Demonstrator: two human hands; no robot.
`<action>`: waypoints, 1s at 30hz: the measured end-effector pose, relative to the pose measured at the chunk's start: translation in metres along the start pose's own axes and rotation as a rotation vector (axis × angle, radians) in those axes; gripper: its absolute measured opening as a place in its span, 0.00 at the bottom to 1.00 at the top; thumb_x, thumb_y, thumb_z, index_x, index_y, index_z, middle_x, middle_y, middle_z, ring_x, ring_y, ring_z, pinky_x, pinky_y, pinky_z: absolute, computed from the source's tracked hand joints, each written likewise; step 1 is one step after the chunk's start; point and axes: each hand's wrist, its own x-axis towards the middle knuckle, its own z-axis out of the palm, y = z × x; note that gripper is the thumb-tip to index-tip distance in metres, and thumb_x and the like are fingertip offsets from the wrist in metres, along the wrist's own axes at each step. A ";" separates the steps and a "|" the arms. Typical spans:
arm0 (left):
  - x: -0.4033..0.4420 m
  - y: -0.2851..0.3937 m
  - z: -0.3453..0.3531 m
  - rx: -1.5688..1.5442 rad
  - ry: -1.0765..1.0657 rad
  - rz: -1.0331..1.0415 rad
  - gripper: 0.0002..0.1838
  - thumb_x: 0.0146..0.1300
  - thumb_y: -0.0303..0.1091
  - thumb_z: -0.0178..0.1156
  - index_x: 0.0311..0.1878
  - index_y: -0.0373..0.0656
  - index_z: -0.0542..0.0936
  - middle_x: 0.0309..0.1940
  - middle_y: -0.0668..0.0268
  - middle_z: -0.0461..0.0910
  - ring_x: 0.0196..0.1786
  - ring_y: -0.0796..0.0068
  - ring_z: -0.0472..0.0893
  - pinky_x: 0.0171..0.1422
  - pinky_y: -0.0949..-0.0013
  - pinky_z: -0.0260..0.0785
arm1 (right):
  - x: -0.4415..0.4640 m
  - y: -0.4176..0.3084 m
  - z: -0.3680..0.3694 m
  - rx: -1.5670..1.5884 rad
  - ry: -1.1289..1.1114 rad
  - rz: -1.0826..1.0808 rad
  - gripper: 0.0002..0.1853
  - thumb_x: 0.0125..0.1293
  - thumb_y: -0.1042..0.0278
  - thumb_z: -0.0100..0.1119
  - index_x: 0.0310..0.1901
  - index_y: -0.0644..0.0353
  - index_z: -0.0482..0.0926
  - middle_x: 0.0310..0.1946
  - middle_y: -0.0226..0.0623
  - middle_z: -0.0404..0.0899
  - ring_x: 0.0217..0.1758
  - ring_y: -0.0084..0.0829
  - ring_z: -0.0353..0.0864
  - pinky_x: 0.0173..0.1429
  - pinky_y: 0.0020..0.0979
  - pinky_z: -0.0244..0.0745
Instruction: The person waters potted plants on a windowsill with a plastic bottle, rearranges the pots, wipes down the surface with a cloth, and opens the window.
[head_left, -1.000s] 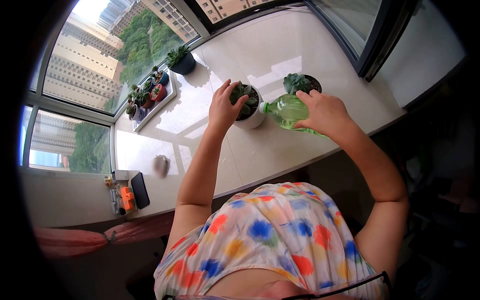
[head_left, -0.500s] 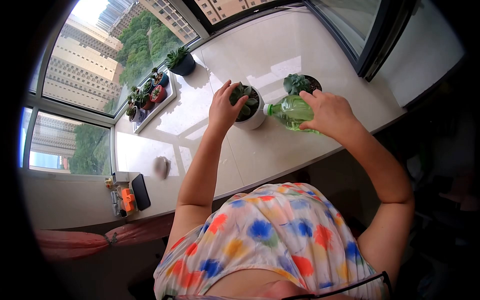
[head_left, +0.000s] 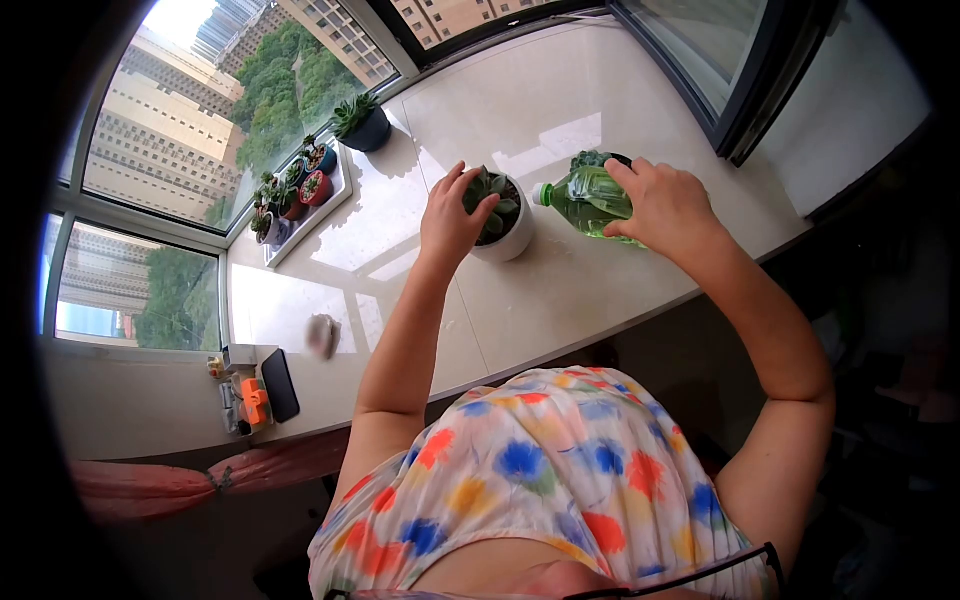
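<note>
While right hand grips green bottle, unlabelled

Markings: no text, label, brand, number or sign can be read.

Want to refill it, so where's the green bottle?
In the head view, the green bottle is in the right hand, just right of the white pot.
</note>
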 end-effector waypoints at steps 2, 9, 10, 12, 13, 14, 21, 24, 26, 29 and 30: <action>0.000 0.002 -0.002 -0.003 -0.004 -0.007 0.26 0.62 0.49 0.65 0.60 0.48 0.79 0.68 0.59 0.71 0.69 0.56 0.69 0.70 0.59 0.65 | 0.002 0.000 0.001 -0.002 0.021 -0.005 0.38 0.48 0.44 0.76 0.60 0.51 0.75 0.42 0.38 0.80 0.45 0.40 0.85 0.46 0.40 0.80; 0.001 -0.001 0.000 0.000 -0.002 0.000 0.26 0.61 0.49 0.65 0.60 0.48 0.79 0.68 0.59 0.71 0.69 0.56 0.69 0.70 0.59 0.65 | 0.006 0.003 0.005 0.027 0.047 -0.018 0.38 0.48 0.44 0.76 0.60 0.51 0.75 0.41 0.38 0.80 0.45 0.40 0.84 0.46 0.40 0.80; 0.001 -0.001 0.000 0.000 -0.002 -0.001 0.26 0.61 0.49 0.65 0.60 0.48 0.79 0.68 0.59 0.71 0.69 0.56 0.69 0.70 0.59 0.65 | 0.006 0.003 0.004 0.027 0.036 -0.015 0.39 0.48 0.44 0.76 0.60 0.51 0.74 0.41 0.38 0.80 0.45 0.40 0.84 0.46 0.40 0.80; 0.001 0.000 0.000 -0.003 -0.001 -0.002 0.26 0.61 0.49 0.65 0.60 0.48 0.79 0.68 0.59 0.71 0.69 0.56 0.70 0.70 0.59 0.65 | 0.006 0.003 0.002 0.025 0.015 -0.008 0.39 0.48 0.44 0.75 0.61 0.51 0.74 0.41 0.38 0.80 0.45 0.40 0.84 0.46 0.40 0.80; 0.001 0.000 0.000 -0.007 0.001 -0.003 0.26 0.61 0.49 0.65 0.60 0.48 0.78 0.68 0.59 0.71 0.69 0.56 0.70 0.70 0.59 0.65 | 0.006 0.003 0.002 0.021 0.011 -0.007 0.39 0.48 0.44 0.75 0.61 0.51 0.74 0.41 0.38 0.80 0.45 0.40 0.84 0.46 0.40 0.80; 0.001 0.000 0.000 -0.010 0.002 -0.003 0.26 0.61 0.49 0.65 0.60 0.48 0.78 0.68 0.59 0.71 0.69 0.56 0.70 0.70 0.59 0.65 | 0.006 0.004 0.002 0.016 0.006 -0.007 0.39 0.48 0.44 0.75 0.61 0.51 0.74 0.41 0.38 0.80 0.45 0.40 0.84 0.46 0.40 0.80; 0.001 0.000 0.000 0.000 -0.004 -0.007 0.26 0.62 0.50 0.65 0.60 0.48 0.78 0.68 0.59 0.71 0.69 0.57 0.70 0.70 0.59 0.65 | 0.005 0.005 0.002 0.030 0.013 -0.025 0.39 0.48 0.43 0.75 0.61 0.51 0.74 0.41 0.38 0.80 0.45 0.40 0.84 0.47 0.39 0.80; 0.001 0.000 0.000 0.001 -0.005 -0.005 0.26 0.62 0.50 0.65 0.60 0.48 0.78 0.68 0.59 0.71 0.69 0.57 0.69 0.70 0.59 0.65 | 0.006 0.005 0.003 0.032 0.012 -0.026 0.39 0.48 0.44 0.75 0.61 0.51 0.74 0.42 0.38 0.80 0.45 0.40 0.85 0.47 0.39 0.80; 0.001 0.000 0.000 0.001 -0.007 -0.005 0.26 0.62 0.50 0.65 0.60 0.48 0.78 0.68 0.59 0.71 0.69 0.57 0.69 0.70 0.59 0.65 | 0.006 0.004 0.002 0.022 0.003 -0.025 0.39 0.48 0.44 0.76 0.61 0.51 0.74 0.42 0.38 0.80 0.45 0.40 0.85 0.47 0.39 0.80; 0.000 0.001 -0.001 -0.010 -0.001 -0.008 0.26 0.62 0.50 0.65 0.60 0.48 0.78 0.68 0.59 0.71 0.69 0.57 0.69 0.70 0.60 0.65 | 0.004 0.004 0.002 0.008 0.003 -0.025 0.39 0.48 0.44 0.76 0.60 0.52 0.74 0.42 0.38 0.80 0.46 0.40 0.85 0.47 0.39 0.80; 0.000 0.001 -0.001 -0.008 -0.003 -0.009 0.26 0.62 0.50 0.65 0.60 0.48 0.78 0.68 0.59 0.71 0.69 0.57 0.69 0.70 0.60 0.65 | 0.004 0.004 0.002 0.004 0.005 -0.024 0.39 0.48 0.44 0.76 0.60 0.52 0.74 0.42 0.38 0.80 0.46 0.40 0.85 0.47 0.39 0.80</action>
